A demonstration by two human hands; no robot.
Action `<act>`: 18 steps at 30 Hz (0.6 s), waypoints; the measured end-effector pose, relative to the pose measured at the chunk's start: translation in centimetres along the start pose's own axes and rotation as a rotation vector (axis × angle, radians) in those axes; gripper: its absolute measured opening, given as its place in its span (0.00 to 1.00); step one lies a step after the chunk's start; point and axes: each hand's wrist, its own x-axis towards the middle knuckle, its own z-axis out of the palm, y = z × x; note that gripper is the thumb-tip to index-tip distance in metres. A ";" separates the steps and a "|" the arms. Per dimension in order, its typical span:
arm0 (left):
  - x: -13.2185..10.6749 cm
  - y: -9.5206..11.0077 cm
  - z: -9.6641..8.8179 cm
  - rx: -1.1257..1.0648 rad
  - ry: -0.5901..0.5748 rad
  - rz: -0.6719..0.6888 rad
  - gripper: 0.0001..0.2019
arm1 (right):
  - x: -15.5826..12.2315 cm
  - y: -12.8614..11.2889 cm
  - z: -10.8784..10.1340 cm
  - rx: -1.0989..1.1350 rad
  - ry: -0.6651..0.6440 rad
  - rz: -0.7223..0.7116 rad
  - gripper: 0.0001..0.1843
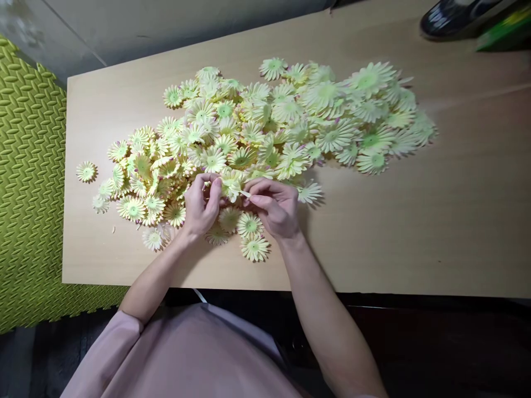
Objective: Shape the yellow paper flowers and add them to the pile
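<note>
Both hands, left hand [202, 207] and right hand [274, 207], pinched one yellow-green daisy flower [231, 187] between fingertips at the near edge of one sprawling flower pile [265, 119], too many to count, on one wooden table [415, 221]. One stray flower [86, 171] lay apart, near one green foam mat [29, 193].

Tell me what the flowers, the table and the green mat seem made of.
Flowers: probably thin fabric or paper, matte; flat cut petals curl. Left hand and right hand pinch one flower. Table: pale wood-look board, smooth, faint grain. Mat: likely foam; embossed woven pattern.
</note>
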 end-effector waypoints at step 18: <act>0.3 0.2 -0.3 0.077 -0.065 0.366 0.07 | -0.3 -0.4 0.4 -0.041 -0.038 -0.034 0.05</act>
